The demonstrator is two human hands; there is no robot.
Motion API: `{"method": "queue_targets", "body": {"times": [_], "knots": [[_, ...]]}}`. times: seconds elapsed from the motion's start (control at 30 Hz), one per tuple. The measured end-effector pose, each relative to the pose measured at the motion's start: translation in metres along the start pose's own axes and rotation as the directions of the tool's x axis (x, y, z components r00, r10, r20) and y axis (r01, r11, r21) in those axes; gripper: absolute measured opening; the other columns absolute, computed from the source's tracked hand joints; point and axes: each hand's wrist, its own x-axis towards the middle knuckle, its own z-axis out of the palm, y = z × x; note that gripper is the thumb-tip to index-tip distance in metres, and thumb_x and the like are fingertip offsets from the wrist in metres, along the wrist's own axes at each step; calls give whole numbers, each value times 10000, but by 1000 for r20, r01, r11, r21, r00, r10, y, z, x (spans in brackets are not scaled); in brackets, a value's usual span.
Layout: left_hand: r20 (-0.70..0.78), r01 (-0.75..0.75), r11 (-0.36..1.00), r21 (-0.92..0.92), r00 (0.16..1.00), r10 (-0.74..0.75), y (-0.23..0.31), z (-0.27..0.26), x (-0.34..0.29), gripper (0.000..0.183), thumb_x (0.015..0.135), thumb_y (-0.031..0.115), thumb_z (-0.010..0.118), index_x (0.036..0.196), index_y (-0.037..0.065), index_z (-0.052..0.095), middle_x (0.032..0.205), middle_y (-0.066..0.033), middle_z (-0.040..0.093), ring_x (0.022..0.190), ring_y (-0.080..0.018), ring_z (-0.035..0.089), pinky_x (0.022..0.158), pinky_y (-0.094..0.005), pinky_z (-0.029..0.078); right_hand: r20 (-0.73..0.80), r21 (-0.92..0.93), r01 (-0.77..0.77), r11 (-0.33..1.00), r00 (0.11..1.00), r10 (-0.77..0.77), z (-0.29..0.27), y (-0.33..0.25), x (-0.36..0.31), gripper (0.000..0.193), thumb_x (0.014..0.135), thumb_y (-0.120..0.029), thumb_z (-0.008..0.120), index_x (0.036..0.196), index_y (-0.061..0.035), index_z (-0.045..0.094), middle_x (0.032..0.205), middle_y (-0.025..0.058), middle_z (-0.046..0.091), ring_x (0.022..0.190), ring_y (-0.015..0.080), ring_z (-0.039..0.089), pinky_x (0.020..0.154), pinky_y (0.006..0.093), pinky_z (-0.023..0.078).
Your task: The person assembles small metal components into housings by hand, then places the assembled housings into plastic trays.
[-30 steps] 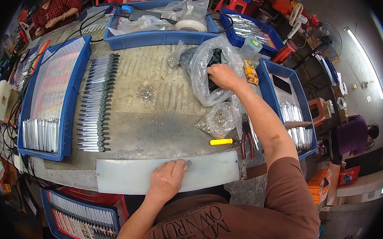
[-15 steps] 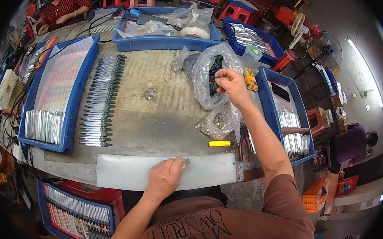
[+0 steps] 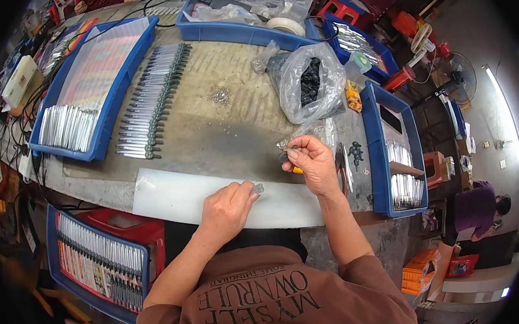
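Note:
My left hand (image 3: 225, 210) rests over the white board (image 3: 172, 194) at the table's near edge. Its fingers are closed around a few clear plastic tubes (image 3: 257, 189), whose ends stick out toward the right. My right hand (image 3: 313, 164) is above the board's right part, pinching a small dark piece (image 3: 283, 156). Beyond it sits an open clear plastic bag (image 3: 292, 109) filled with black parts (image 3: 309, 83). A yellow screwdriver handle (image 3: 297, 170) and a bag of small metal bits (image 3: 317, 130) are partly covered by my right hand.
A row of pens (image 3: 154, 103) lies left of centre. Beside it stands a blue tray (image 3: 98, 149) with silver pens. Small metal pieces (image 3: 220, 96) are scattered mid-table. Red-handled pliers (image 3: 347, 174), dark parts (image 3: 356, 154) and another blue tray (image 3: 381, 178) lie at the right.
My right hand has come from the bag of black parts back toward me, near my left hand, with a small dark piece in its fingers. The left hand keeps its hold; the view has shifted.

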Motion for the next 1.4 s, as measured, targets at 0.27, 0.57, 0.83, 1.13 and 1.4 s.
{"method": "queue_targets", "body": {"times": [0.27,0.57,0.83,1.13,1.4], "knots": [[3,-10,1000,28,1000,10,4,-4,-5,168,741,100,625,858,45,518,642,-63,477,540,-211,529,475,-310,434,55,30,6,1000,998,-8,11,13,-24,131,828,-76,593,928,-2,552,726,33,591,640,94,586,587,203,472],[-6,-19,999,50,1000,19,10,-5,-10,156,745,113,625,837,50,515,623,-56,461,529,-207,521,471,-313,432,51,139,-38,990,998,31,16,17,-41,123,808,-28,599,913,13,551,780,65,601,643,134,598,595,226,480],[10,-20,996,86,1000,19,13,-7,-12,146,754,118,619,834,53,515,617,-53,452,520,-201,520,461,-308,429,54,124,-27,992,998,20,16,21,-48,117,816,-38,596,912,12,551,764,59,597,642,118,593,594,218,483],[44,-32,996,89,999,28,14,-3,-16,157,748,131,625,833,54,516,627,-50,455,520,-195,524,457,-302,432,33,29,-20,999,999,19,15,24,-56,104,830,-78,595,868,11,557,722,54,603,602,80,570,559,188,467],[70,-54,993,109,996,47,13,1,-20,181,747,151,621,846,52,507,639,-46,450,527,-186,528,458,-300,436,-20,10,-109,994,994,109,17,26,-62,118,832,-103,595,804,2,549,687,82,601,532,105,549,518,200,441]]}}
